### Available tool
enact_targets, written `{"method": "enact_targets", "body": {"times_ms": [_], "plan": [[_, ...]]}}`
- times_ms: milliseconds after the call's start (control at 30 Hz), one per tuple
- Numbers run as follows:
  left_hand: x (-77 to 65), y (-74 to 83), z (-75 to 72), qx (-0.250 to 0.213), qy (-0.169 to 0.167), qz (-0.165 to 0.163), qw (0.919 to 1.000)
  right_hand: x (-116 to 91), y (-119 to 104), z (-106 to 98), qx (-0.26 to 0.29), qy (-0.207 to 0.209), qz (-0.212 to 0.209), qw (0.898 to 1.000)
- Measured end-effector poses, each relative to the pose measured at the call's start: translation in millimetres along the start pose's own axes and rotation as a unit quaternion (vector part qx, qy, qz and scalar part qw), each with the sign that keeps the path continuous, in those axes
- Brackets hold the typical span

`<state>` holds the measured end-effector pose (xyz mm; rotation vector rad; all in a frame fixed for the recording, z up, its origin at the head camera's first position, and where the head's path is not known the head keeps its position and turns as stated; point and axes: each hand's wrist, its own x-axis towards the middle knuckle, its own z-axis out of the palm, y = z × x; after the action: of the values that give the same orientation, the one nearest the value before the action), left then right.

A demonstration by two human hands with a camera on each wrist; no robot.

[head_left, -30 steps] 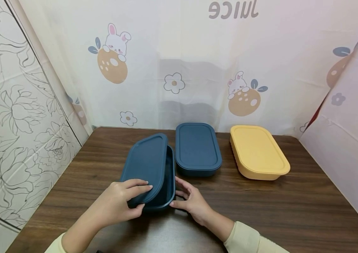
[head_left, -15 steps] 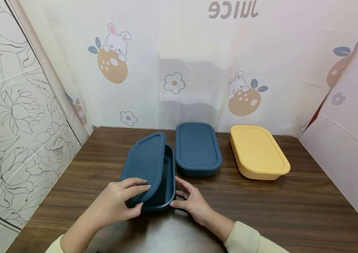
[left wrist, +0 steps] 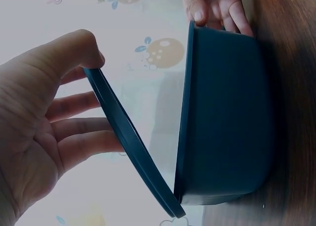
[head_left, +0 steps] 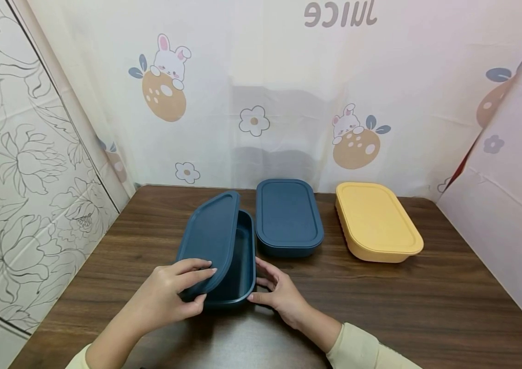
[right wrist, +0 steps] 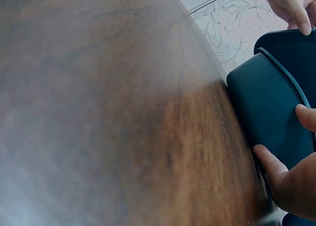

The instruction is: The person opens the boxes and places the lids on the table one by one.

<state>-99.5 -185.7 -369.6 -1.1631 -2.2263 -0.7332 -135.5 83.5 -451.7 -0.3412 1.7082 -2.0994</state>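
Observation:
My left hand (head_left: 168, 292) pinches the near end of a dark blue lid (head_left: 207, 230), thumb under the edge and fingers on top. The lid slants up, its right side raised off a dark blue food container (head_left: 243, 271) on the table. In the left wrist view, the lid (left wrist: 131, 137) makes a wedge with the container (left wrist: 227, 112), its lower end by the rim. My right hand (head_left: 284, 301) holds the container's near right corner, thumb near the rim. The right wrist view shows that thumb and a finger against the container's wall (right wrist: 266, 100). Part of the interior shows, with nothing seen inside.
A second dark blue container (head_left: 288, 212) with its lid on stands close to the right. Farther right is a lidded yellow container (head_left: 378, 220). The dark wooden table (head_left: 380, 312) meets a printed curtain (head_left: 284, 61) at the back.
My left hand has shifted slightly left with the lid, which tilts more steeply. More of the container's inside shows now. My right hand has stayed in place.

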Motion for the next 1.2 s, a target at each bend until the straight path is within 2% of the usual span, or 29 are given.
{"method": "enact_targets", "body": {"times_ms": [233, 467, 600, 833, 1200], "plan": [[-1.9, 0.1, -1.5, -0.003, 0.003, -0.012, 0.9999, -0.1, -0.1, 0.1, 0.002, -0.002, 0.0, 1.0], [-1.6, -0.2, -3.3, -0.002, 0.024, 0.001, 0.9997, -0.4, -0.9, 0.1, 0.005, -0.001, 0.003, 1.0], [-1.9, 0.2, -4.2, -0.004, 0.027, -0.002, 0.9996, -0.3, -1.0, 0.2, 0.006, -0.001, 0.003, 1.0], [-3.1, 0.7, -6.7, -0.004, 0.031, -0.013, 0.9994, -0.1, -0.7, 0.5, 0.005, 0.0, 0.001, 1.0], [-6.7, -0.5, -8.1, -0.03, 0.042, -0.033, 0.9981, 0.0, -0.6, 0.8, 0.005, 0.0, 0.0, 1.0]]}}
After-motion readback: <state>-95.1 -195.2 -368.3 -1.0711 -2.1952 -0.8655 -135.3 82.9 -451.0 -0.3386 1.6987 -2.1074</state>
